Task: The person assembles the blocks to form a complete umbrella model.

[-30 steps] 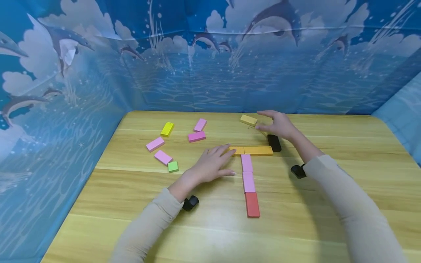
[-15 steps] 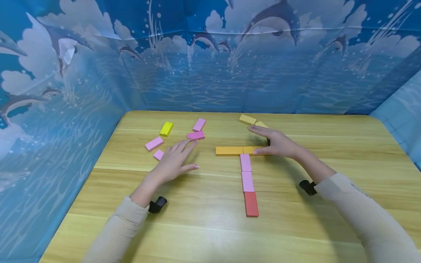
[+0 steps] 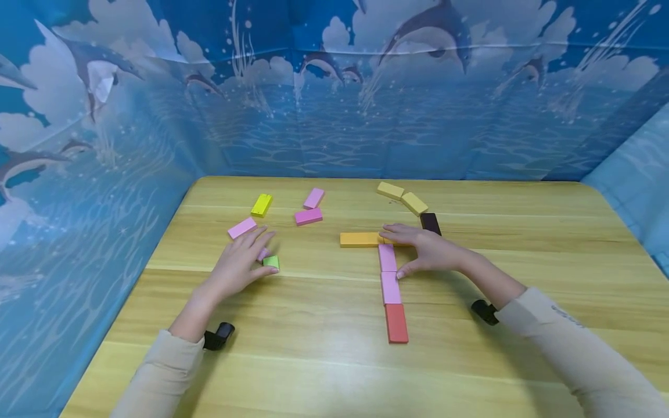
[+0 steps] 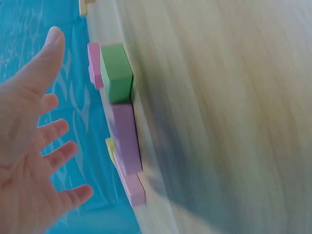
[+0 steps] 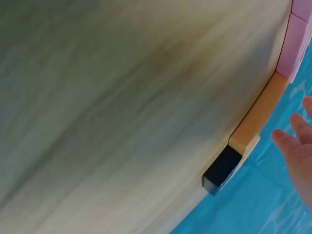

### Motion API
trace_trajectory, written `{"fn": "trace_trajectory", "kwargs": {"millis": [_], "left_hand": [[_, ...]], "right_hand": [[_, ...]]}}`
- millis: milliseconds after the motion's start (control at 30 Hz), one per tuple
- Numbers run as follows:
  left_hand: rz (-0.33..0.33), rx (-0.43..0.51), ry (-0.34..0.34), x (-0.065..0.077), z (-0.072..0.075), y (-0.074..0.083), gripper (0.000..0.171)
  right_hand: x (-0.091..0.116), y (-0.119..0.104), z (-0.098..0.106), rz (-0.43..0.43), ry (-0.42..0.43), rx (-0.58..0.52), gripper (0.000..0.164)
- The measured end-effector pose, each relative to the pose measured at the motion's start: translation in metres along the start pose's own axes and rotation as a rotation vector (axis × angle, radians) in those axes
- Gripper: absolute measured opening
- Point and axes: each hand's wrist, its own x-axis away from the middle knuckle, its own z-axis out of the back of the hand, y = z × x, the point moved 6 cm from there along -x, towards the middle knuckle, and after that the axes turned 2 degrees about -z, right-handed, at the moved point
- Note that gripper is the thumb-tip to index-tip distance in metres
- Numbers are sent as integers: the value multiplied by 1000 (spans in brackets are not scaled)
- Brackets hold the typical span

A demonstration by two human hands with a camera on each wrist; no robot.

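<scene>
Noted L grip [image 3: 232, 264] w/ fingers spread by green block [image 3: 271, 262], R grip [image 3: 432, 249] likewise over orange blocks [image 3: 359, 240]. Obs'd dk. lettering [image 3: 567, 315] on R sleeve [image 3: 585, 357], illegible.

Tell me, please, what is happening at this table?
Two orange rectangular blocks, two pale pink rectangular blocks and one red rectangular block form a T on a wood-grained tabletop. A person's right hand hovers over the T's top bar, and the left hand hovers near a small green square block. Neither grip holds anything. A bright yellow rectangular block lies farther back.
</scene>
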Motion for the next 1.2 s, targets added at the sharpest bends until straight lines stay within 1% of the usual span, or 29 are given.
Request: {"fn": "trace_trajectory", "kwargs": {"millis": [100, 200, 433, 633, 733, 900, 1033, 1133, 1200], "left_hand": [[24, 37, 12, 3, 2, -8, 77], [33, 71, 34, 5, 5, -16, 76], [51, 118, 84, 7, 7, -37, 71], [95, 170, 110, 6, 10, -51, 68], [123, 194, 128, 3, 10, -60, 66], [162, 197, 174, -3, 10, -71, 58], [200, 207, 174, -9, 10, -75, 53], [245, 234, 178, -14, 10, -79, 50], [291, 263, 175, -16, 9, -82, 50]], "right_hand": [[-2, -3, -2, 30, 12, 13, 87], [-4, -4, -4, 44, 17, 16, 86], [-8, -6, -7, 36, 5, 18, 85], [-10, -7, -9, 34, -5, 15, 84], [-10, -7, -9, 37, -5, 15, 83], [-11, -5, -10, 36, -15, 11, 81], [-12, -5, -11, 30, -26, 14, 81], [-12, -5, -12, 32, -34, 23, 81], [-12, -5, -12, 28, -38, 26, 81]]}}
